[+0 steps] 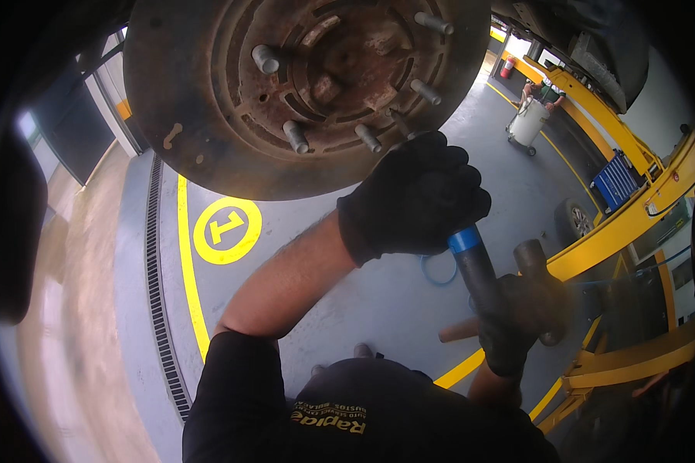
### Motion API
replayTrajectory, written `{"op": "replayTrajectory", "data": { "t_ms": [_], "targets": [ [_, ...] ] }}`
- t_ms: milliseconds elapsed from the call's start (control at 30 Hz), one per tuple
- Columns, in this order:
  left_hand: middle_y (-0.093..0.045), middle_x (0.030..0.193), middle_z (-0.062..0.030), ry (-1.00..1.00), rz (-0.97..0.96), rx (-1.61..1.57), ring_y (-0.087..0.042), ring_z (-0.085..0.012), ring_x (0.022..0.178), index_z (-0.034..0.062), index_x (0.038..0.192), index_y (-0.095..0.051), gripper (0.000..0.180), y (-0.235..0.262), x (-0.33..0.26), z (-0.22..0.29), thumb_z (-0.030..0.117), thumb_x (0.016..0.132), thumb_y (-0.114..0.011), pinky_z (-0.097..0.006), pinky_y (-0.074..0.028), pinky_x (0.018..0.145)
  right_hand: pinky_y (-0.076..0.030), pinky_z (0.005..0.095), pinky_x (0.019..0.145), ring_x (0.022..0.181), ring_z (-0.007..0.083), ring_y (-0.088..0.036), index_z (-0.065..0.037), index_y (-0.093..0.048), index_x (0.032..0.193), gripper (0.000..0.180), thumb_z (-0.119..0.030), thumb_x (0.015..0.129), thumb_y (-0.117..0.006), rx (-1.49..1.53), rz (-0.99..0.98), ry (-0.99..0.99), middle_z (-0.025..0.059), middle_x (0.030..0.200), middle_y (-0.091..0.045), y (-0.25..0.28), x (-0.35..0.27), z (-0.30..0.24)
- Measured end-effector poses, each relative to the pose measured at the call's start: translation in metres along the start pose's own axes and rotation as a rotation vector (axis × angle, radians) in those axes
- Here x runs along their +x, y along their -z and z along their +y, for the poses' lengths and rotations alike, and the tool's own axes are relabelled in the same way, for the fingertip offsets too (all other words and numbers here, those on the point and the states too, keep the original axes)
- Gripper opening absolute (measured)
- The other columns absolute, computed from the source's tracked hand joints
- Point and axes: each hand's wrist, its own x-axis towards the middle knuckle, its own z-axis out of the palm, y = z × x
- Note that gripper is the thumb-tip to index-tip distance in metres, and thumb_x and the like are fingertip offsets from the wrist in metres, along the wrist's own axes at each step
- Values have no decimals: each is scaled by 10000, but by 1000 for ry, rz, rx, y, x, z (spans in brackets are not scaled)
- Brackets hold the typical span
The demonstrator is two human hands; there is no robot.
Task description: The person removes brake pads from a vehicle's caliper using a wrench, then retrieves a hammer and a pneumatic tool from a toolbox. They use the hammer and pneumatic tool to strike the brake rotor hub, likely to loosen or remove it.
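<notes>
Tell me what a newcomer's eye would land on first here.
The big rusty round brake disc with protruding wheel studs fills the top of the view. Just below it, the left hand in a black glove grips a blue-banded dark tool handle, while the gloved right hand holds a blurred hammer at lower right.

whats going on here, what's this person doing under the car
A person in black gloves works at a rusty wheel hub, wheel off, studs bare. The left hand grips a blue-handled tool set against the hub's lower edge. The right hand holds a hammer, blurred, just below it.
</notes>
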Motion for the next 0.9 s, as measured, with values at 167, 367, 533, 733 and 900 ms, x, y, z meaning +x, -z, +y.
{"op": "replayTrajectory", "data": {
  "t_ms": [167, 367, 533, 733, 900],
  "targets": [
    [-607, 722, -23, -2, -103, -139, -612, -231, 709, 179, 763, -641, 204, 11, 2, -8, 189, 581, -732, -345, -478, 698, -528, 324, 880, 920, 166, -654, -22, -535, 1207, 437, -198, 855, -725, -209, 25, 161, 113, 1057, -638, 0, 19, 9],
    [-597, 808, -43, 66, 35, -221, -596, -253, 766, 153, 849, -626, 282, 23, 13, -13, 174, 588, -732, -361, -456, 697, -548, 353, 838, 929, 265, -666, 4, -624, 1148, 270, -84, 893, -617, 289, -486, 195, 163, 1059, -654, -33, 49, 70],
    [-593, 829, -37, 110, 191, -189, -588, -228, 770, 120, 894, -647, 267, 22, 31, 31, 207, 649, -710, -356, -433, 686, -515, 328, 915, 1000, 204, -654, -7, -602, 1159, 274, -147, 924, -593, 566, -393, -126, 153, 1121, -641, -59, 84, 86],
    [-664, 760, -54, -35, 85, -409, -654, -237, 738, 102, 794, -704, 177, 23, 44, 18, 196, 644, -709, -357, -515, 675, -491, 277, 883, 976, 153, -626, -11, -568, 1164, 270, -155, 937, -598, 785, -319, -293, 128, 1098, -623, -63, 89, 90],
    [-675, 746, -45, -65, -65, -358, -673, -218, 734, 129, 770, -718, 150, 19, 57, 26, 179, 628, -704, -339, -511, 626, -478, 254, 799, 891, 128, -605, -12, -553, 1156, 255, -137, 937, -594, 855, -375, -370, 108, 1052, -611, -61, 100, 85]
  ]
}}
